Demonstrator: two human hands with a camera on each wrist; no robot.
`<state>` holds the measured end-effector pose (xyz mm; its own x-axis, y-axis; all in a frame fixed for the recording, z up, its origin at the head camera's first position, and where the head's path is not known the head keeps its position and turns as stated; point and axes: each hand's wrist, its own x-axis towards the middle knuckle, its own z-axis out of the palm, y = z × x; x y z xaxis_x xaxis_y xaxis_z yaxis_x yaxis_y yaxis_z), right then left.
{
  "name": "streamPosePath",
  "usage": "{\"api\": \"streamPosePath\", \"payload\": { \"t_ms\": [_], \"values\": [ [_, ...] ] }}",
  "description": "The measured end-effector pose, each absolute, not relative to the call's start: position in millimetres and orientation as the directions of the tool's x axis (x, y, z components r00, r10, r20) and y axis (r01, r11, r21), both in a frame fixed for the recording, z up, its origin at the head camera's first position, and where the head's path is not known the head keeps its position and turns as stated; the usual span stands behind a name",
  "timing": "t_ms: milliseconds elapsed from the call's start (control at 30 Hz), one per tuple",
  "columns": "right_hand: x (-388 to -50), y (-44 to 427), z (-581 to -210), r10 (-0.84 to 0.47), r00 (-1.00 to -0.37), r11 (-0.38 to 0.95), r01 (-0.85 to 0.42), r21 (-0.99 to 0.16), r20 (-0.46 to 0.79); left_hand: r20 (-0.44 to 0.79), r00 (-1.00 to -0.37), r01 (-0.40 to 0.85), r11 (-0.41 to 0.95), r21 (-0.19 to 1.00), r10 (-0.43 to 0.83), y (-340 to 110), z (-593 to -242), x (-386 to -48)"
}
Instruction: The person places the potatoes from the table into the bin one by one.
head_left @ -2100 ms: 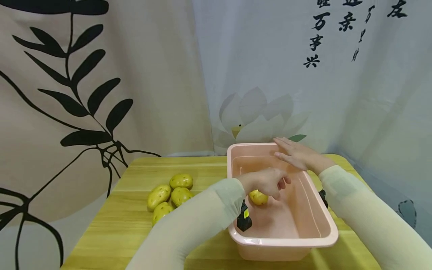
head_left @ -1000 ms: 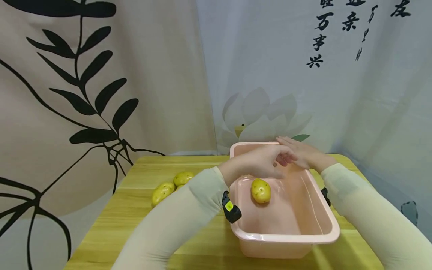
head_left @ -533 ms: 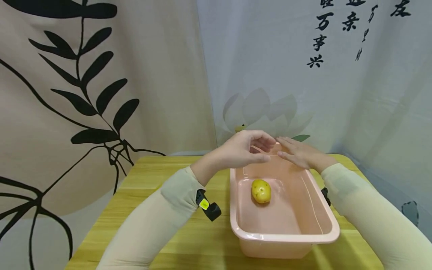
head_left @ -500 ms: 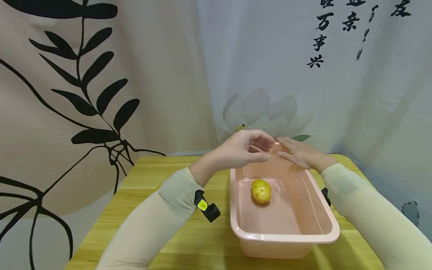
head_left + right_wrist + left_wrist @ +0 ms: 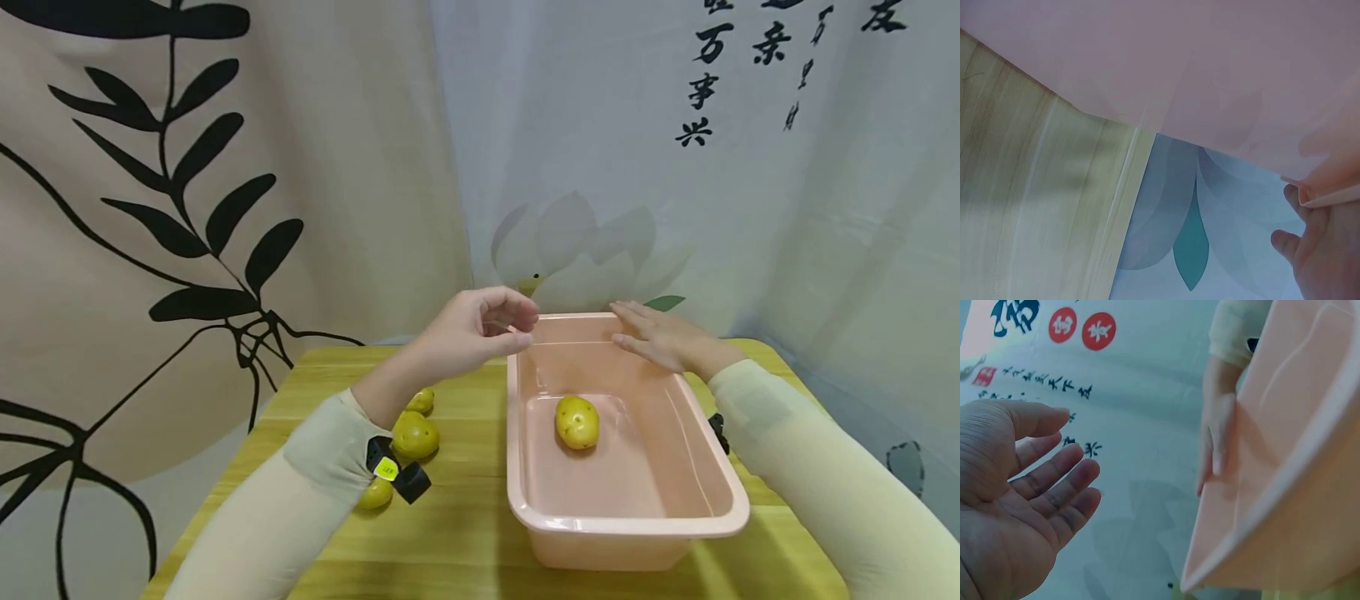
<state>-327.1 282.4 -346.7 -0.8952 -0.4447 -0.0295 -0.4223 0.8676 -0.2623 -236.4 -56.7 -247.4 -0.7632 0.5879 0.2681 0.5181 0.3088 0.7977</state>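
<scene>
A pink plastic tub (image 5: 630, 527) stands on the table with one yellow potato (image 5: 577, 422) lying on its floor. My left hand (image 5: 480, 329) hovers left of the tub's far left corner, its fingers loosely bent. In the left wrist view nothing lies in the palm of this left hand (image 5: 1029, 487), and it is apart from the tub. My right hand (image 5: 663, 337) rests on the rim at the far right corner, fingers stretched out. The right wrist view shows fingertips of that right hand (image 5: 1329, 250) at the rim from outside. Several potatoes (image 5: 416, 435) lie left of the tub, partly behind my left arm.
The wooden table (image 5: 465, 517) ends at the back near a printed curtain (image 5: 360, 167). A black wrist strap (image 5: 397, 471) hangs at my left wrist, and another dark strap (image 5: 717, 433) shows at the right one.
My left hand has risen from inside the tub and moved left, past its rim. The potato stays in the tub. My right hand has kept its place on the rim.
</scene>
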Motion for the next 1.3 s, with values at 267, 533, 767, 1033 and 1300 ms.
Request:
{"api": "streamPosePath", "payload": {
  "t_ms": [267,533,767,1033,1300],
  "values": [
    [-326,281,-347,-0.454,-0.891,0.864,-0.436,-0.254,-0.014,0.272,-0.8,0.513,0.374,0.772,0.535,-91,-265,-235],
    [-326,281,-346,-0.451,-0.892,0.865,-0.43,-0.258,-0.022,0.373,-0.724,0.689,0.574,0.443,0.581,-117,-281,-232],
    [-327,282,-346,-0.445,-0.895,0.87,-0.424,-0.252,-0.029,0.336,-0.742,0.663,0.709,0.239,0.581,-138,-299,-230],
    [-328,282,-346,-0.45,-0.892,0.866,-0.427,-0.26,-0.035,0.261,-0.805,0.584,0.791,0.183,0.534,-156,-315,-227],
    [-326,283,-345,-0.454,-0.89,0.866,-0.431,-0.254,-0.036,0.205,-0.82,0.555,0.83,0.06,0.534,-174,-332,-225]
  ]
}}
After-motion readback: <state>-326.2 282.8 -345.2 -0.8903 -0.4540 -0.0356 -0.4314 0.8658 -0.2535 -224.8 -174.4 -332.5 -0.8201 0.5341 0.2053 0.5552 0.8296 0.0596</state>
